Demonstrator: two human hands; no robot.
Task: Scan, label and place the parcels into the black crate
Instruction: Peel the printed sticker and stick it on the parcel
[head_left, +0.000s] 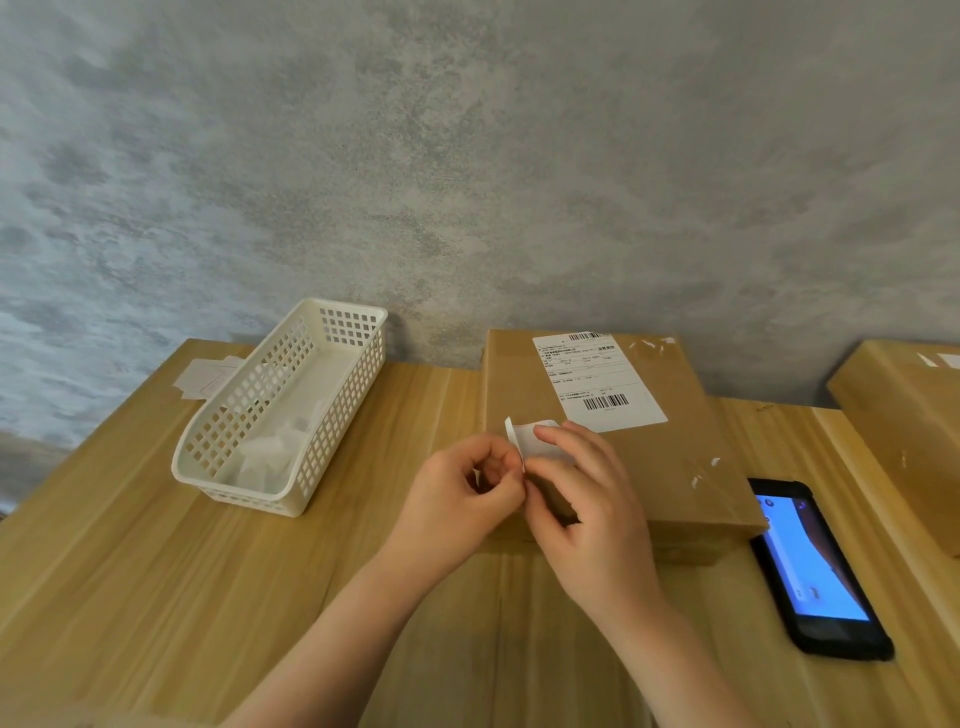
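Left hand (457, 493) and right hand (587, 499) meeting over the near left corner of the parcel (623, 441), fingers of both pinched shut on a small white sticker (524, 441), one edge curled up and away. Parcel flat on the table (156, 545), far edge against the grey wall (467, 156), printed shipping label (597, 379) on its top face. Phone (815, 571) just beside the parcel's right edge, screen lit. Second cardboard box (909, 431) at the far right, cut off by the frame. White basket (280, 410) well left of the hands, crumpled paper inside, loose paper slips (205, 376) behind it. Open bare wood across the near left.
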